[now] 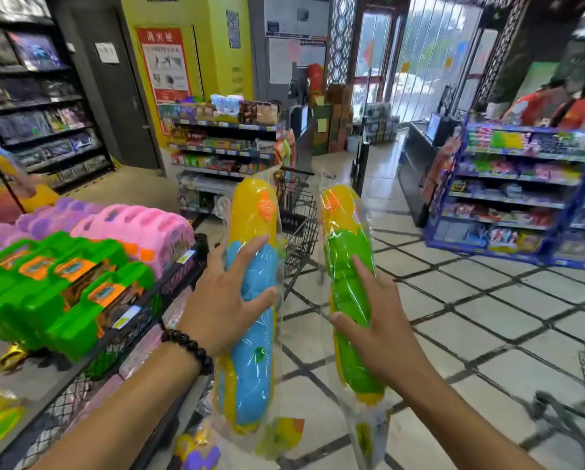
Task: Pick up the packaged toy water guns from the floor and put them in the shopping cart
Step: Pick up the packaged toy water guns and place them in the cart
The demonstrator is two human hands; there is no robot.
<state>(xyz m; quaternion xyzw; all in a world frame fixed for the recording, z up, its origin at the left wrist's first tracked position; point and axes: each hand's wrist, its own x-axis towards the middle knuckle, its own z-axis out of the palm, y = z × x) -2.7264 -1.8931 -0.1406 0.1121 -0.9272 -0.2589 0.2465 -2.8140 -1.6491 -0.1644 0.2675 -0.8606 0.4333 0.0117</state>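
Head view: a shop aisle seen from above the person's two forearms. The left hand grips a blue and yellow water gun sealed in a clear plastic bag; the thumb and one finger lie across the front of the blue body and the remaining fingers pass behind it. A dark bead bracelet circles the left wrist. The right hand grips a green and yellow water gun, likewise bagged, with the thumb and one finger on the green body and the other fingers behind it. Both toys stand nearly upright, side by side with a gap between them, each with an orange part near its yellow top. Both are held up in the air, well above the tiled floor, which carries dark diagonal lines.

Beyond and between the two toys stands a wire shopping cart, partly hidden by them; what it contains cannot be told. To the left, a wire-fronted display shelf carries green packaged toys in front and pink packaged toys behind. Farther back, a snack shelf stands before a yellow wall bearing a red poster. To the right, a blue shelf holds small goods. Figures in red clothing appear behind it, blurred. A glazed doorway closes the background.
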